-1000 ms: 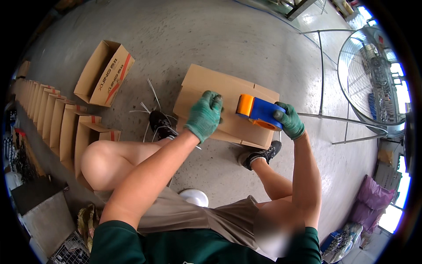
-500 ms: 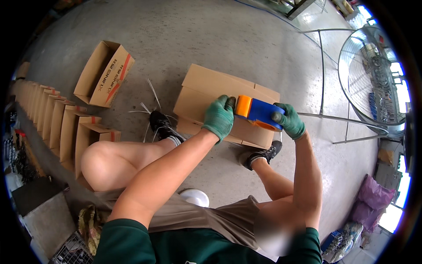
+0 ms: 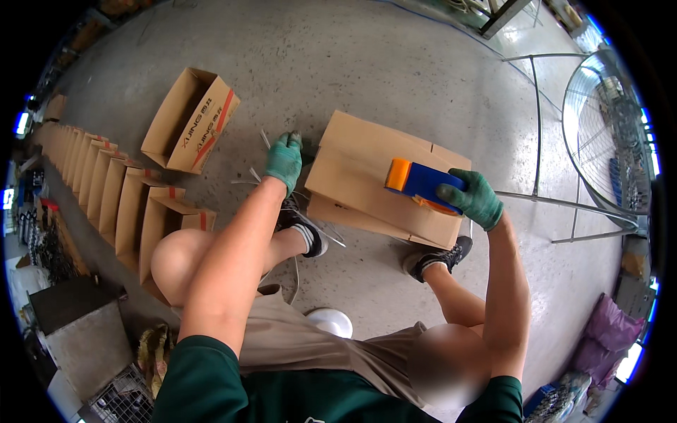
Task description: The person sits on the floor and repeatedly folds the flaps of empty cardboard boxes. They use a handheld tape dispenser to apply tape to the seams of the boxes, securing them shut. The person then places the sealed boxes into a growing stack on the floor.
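My right hand [image 3: 478, 199], in a green glove, grips the right end of a blue tape dispenser [image 3: 431, 181] with an orange front end. The dispenser is over the top of a brown cardboard box [image 3: 363, 169] that lies between my feet. Off the box's left edge is my left hand [image 3: 283, 163], also gloved in green. Its fingers point forward, stretched out, and nothing shows in them. Thin white straps [image 3: 255, 174] lie on the floor close to that hand.
An open cardboard box [image 3: 190, 121] stands at the front left. A long row of open cartons [image 3: 130, 204] runs along my left side. To the right is a large fan [image 3: 599, 141] on a metal stand [image 3: 537, 127]. A round white object [image 3: 331, 323] shows below me.
My left hand has moved left, away from the dispenser and off the box top. The right hand still holds the tape dispenser over the box. The whole view has shifted slightly.
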A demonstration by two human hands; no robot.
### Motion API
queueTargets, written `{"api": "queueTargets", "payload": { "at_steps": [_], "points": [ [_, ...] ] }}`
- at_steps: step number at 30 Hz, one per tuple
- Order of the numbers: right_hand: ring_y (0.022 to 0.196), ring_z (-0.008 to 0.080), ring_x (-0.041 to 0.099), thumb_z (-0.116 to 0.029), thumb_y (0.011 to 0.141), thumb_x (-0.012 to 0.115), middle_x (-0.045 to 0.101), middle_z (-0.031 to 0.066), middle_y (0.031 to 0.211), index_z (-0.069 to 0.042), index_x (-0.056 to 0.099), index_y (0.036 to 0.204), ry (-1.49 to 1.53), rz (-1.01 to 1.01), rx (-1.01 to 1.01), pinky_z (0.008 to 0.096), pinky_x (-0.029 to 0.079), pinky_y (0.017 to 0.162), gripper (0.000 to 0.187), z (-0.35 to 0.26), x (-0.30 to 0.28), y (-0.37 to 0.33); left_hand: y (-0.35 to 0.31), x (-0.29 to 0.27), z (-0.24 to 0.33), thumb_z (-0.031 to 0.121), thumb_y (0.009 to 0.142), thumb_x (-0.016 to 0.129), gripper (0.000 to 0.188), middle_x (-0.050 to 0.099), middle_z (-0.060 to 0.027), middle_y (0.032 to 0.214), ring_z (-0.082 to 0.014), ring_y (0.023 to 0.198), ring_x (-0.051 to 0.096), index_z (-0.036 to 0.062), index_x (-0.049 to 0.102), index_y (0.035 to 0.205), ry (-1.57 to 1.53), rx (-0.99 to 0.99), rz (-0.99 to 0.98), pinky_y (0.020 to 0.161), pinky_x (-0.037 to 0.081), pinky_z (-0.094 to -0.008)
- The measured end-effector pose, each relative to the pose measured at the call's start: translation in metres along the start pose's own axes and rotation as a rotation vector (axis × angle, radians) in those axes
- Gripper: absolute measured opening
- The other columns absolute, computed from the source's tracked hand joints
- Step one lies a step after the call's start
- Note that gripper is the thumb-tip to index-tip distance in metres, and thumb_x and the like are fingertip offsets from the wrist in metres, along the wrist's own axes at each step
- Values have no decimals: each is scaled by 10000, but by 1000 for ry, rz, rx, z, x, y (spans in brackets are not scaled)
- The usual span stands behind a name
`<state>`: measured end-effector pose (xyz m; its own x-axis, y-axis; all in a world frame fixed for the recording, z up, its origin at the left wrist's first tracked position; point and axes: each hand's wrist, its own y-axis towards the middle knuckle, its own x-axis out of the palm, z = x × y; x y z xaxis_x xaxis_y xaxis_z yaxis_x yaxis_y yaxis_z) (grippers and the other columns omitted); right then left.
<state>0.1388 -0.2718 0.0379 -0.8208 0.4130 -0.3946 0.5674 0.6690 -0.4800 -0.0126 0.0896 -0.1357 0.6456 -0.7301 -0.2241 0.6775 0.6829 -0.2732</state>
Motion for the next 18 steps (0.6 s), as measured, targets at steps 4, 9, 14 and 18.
{"api": "queueTargets", "payload": {
  "at_steps": [4, 9, 14, 18],
  "points": [
    [763, 62, 547, -371, 859, 796, 642, -14, 810, 11, 715, 983, -1, 4, -17, 261, 494, 707, 410, -8, 8, 4, 13, -6, -49, 308, 1053, 526, 321, 661, -59, 1054, -186, 952, 593, 40, 638, 1191, 57, -10, -267, 897, 495, -339],
    [747, 85, 559, -427, 857, 781, 640, 15, 793, 7, 715, 973, -38, 55, 15, 274, 501, 713, 454, 5, 4, -1, 6, 7, 30, 389, 920, 669, 649, 442, -180, 1489, -342, 1320, 474, 93, 446, 1452, 625, 498, -38, 1074, 421, -441],
    [749, 114, 590, -462, 855, 769, 651, 44, 798, 4, 713, 990, -91, -9, 66, 298, 513, 710, 488, -15, 1, 1, -48, 21, 103, 615, 810, 697, 962, 263, -113, 1640, -324, 1503, 251, 160, 315, 1566, 1177, 996, -616, 1231, 184, -505],
    [777, 146, 630, -494, 836, 768, 691, 77, 857, 20, 706, 1047, -152, 6, 141, 311, 534, 726, 559, 1, -27, -29, -58, 23, 108, 664, 787, 682, 1011, 199, -85, 1670, -346, 1541, 129, 214, 272, 1595, 1303, 943, -666, 1249, 99, -531]
  ]
}}
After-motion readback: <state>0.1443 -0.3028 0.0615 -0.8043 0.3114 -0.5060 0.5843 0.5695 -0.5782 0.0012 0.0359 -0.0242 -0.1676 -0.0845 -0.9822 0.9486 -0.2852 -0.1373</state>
